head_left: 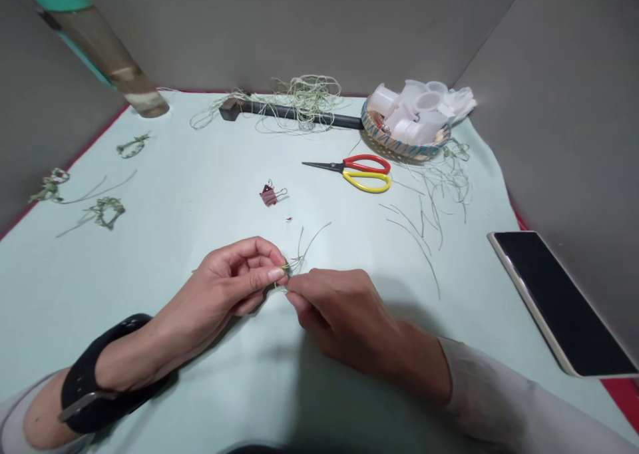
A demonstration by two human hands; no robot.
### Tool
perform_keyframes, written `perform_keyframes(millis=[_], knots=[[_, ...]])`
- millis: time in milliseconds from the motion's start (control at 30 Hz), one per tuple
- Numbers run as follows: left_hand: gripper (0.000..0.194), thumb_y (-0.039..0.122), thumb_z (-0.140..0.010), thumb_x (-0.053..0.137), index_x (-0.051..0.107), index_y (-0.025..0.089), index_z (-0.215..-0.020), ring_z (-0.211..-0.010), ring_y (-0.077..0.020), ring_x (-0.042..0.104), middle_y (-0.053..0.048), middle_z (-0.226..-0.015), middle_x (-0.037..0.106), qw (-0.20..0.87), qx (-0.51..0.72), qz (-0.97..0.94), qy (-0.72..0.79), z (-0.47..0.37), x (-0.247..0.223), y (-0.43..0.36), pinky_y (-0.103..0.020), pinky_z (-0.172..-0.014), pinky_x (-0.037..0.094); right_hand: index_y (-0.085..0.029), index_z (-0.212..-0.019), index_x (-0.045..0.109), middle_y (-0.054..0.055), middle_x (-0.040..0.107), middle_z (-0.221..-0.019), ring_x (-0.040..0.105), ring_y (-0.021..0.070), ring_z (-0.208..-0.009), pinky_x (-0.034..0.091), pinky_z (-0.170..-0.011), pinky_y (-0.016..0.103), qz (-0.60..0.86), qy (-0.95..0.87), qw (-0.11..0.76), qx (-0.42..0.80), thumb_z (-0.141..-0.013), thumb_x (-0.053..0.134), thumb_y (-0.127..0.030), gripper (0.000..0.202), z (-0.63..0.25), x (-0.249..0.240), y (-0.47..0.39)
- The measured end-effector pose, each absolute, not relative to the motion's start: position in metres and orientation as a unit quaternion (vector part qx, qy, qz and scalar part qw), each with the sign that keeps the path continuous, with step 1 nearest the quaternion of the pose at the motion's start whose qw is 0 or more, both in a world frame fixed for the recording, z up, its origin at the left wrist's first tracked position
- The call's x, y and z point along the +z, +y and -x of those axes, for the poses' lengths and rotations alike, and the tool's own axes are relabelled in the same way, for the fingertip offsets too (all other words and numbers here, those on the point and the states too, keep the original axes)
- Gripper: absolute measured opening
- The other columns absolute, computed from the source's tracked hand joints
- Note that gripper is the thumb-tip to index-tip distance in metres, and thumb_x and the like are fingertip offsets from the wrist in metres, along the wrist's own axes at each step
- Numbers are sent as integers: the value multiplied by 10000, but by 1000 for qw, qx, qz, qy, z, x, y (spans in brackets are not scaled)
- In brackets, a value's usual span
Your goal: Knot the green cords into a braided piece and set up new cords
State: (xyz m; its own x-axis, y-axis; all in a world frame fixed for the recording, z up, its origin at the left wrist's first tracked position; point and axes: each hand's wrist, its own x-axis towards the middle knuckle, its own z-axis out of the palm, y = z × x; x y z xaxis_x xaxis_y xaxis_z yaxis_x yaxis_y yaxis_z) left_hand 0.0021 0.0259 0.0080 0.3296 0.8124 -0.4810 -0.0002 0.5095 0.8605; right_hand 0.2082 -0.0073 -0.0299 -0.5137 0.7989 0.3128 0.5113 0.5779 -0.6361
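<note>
My left hand pinches thin green cord between thumb and forefinger, near the middle of the table. Loose cord ends stick out past the fingertips, up and to the right. Close beside it, my right hand has its thumb and forefinger closed at a small loop of the same cord; most of its fingers are hidden from view. Just beyond the hands lies a dark red binder clip. Scissors with one red and one yellow handle rest farther back, blades pointing left.
Knotted cord rings lie at the left, near a bottle. A dark bar under tangled cord stretches along the back. A basket holds translucent plastic cups. Cut cord pieces and a phone are at right.
</note>
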Motion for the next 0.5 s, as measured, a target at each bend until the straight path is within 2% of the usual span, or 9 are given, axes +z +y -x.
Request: perform_keyframes(millis=[233, 400, 500], knots=[[205, 388, -759, 923, 846, 206, -812, -484, -62, 363, 0, -639, 649, 639, 265, -455, 560, 4, 6, 28, -211, -462, 253, -202, -816, 575, -37, 599, -677, 449, 110, -593, 302, -562, 285, 396, -829, 329, 218, -1046, 475, -131, 261, -210, -31, -5], [163, 391, -766, 889, 844, 235, -773, -619, -122, 564, -33, -717, 753, 569, 263, -509, 590, 3, 6, 27, -208, -550, 419, -191, -823, 612, -35, 611, -678, 455, 115, -596, 294, -539, 306, 377, -844, 335, 180, -1062, 449, -119, 298, -209, -31, -6], [153, 385, -762, 840, 822, 234, -741, -621, -141, 575, -25, -678, 743, 527, 261, -548, 596, -2, 10, 24, -222, -554, 448, -192, -827, 640, -42, 555, -648, 393, 131, -582, 263, -513, 325, 357, -863, 335, 126, -1074, 418, -86, 349, -207, -27, -7]])
